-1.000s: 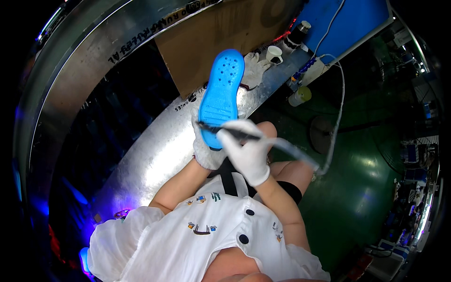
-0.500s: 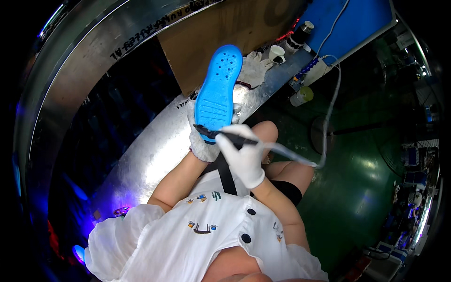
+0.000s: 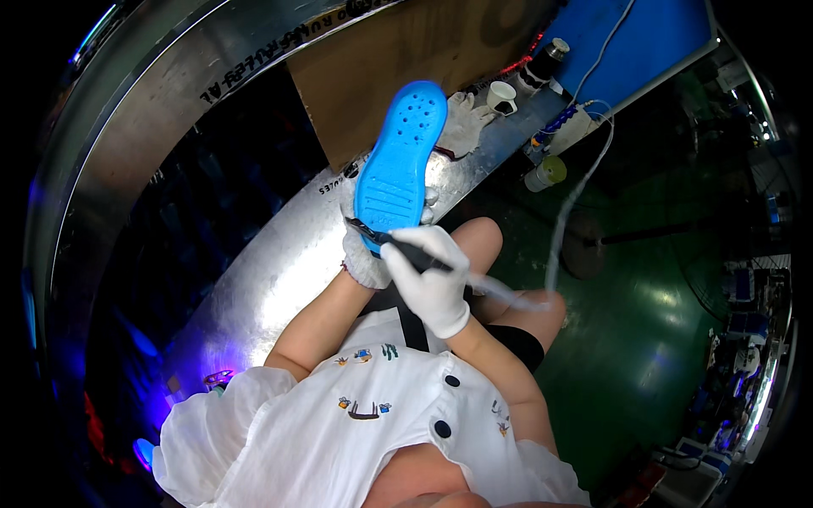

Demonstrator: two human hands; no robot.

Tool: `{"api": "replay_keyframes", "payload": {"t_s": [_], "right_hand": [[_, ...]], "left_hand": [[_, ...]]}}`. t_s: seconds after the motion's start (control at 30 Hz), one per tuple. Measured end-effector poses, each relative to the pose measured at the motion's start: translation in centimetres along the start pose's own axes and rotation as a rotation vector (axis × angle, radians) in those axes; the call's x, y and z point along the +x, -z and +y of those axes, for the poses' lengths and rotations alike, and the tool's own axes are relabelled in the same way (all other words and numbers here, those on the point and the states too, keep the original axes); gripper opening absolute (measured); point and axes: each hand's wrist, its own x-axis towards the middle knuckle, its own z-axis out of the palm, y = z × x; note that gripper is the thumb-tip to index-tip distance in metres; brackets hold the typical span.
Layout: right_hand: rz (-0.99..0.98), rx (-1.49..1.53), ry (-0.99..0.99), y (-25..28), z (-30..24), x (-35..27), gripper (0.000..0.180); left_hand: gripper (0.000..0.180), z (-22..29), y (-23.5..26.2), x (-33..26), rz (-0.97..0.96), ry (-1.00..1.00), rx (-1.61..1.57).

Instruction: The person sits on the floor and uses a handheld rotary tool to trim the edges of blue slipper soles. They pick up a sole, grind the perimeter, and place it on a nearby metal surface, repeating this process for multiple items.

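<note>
A bright blue shoe sole (image 3: pixel 396 161) stands tilted up in front of me, its holed toe end pointing away. My left hand (image 3: pixel 364 264), in a greyish-white glove, grips it from behind near the heel, with fingertips showing at its right edge. My right hand (image 3: pixel 434 284), in a white glove, is closed round a black hose-fed brush (image 3: pixel 415 254). The brush's dark tip lies at the left edge of the heel. A pale hose (image 3: pixel 555 245) trails from the brush to the right, partly blurred.
A metal bench (image 3: pixel 279 254) curves beneath the sole. A brown cardboard sheet (image 3: pixel 339 102) stands behind it. Loose gloves (image 3: pixel 461 127), a white cup (image 3: pixel 501 97) and a dark bottle (image 3: pixel 546 63) lie or stand farther back. A yellow-lidded container (image 3: pixel 546 173) is at the right.
The sole has shifted slightly to the right. My right hand and the brush have moved slightly left, and the hose has swung left.
</note>
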Motion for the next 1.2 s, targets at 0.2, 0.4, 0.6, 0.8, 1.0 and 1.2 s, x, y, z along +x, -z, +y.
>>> {"api": "replay_keyframes", "payload": {"t_s": [0.2, 0.4, 0.6, 0.8, 1.0, 1.2], "right_hand": [[0.053, -0.030, -0.096, 1.0, 1.5, -0.6, 0.015], [0.047, 0.237, -0.415, 1.9, 0.9, 1.4, 0.017], [-0.034, 0.105, -0.208, 1.0, 0.9, 0.8, 0.017], [-0.185, -0.058, 0.165, 0.9, 0.1, 1.4, 0.023], [-0.086, -0.012, 0.006, 0.8, 0.8, 0.9, 0.022], [-0.020, -0.054, -0.073, 0.6, 0.9, 1.3, 0.020]], "left_hand": [[0.090, 0.4, 0.2, -0.2, 0.106, 0.015, -0.006], [0.089, 2.0, -1.2, 0.4, 0.179, 0.098, -0.003], [0.089, 3.2, -0.1, 0.8, 0.096, 0.212, -0.036], [0.089, 3.1, -0.9, 1.2, -0.020, 0.165, 0.052], [0.088, 3.3, 0.2, 1.3, 0.016, 0.166, -0.080], [0.088, 2.9, -1.3, 1.3, 0.214, 0.094, -0.036]]}}
